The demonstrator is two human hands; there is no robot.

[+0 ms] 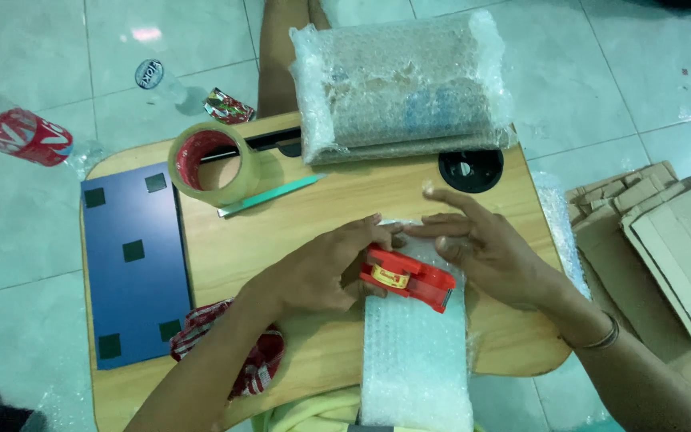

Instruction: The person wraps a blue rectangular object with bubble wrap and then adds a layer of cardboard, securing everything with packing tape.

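Near the front edge of the worktop [313, 216], the left hand [321, 268] grips a red tape dispenser [406, 278] on a bubble-wrap strip [416, 352]; the right hand [481, 244] lies open, fingers pressing the wrap. Dispenser: light, rigid, best held by its body. Wrap: soft, slippery, overhanging the front edge. Bare wood lies left of the strip.
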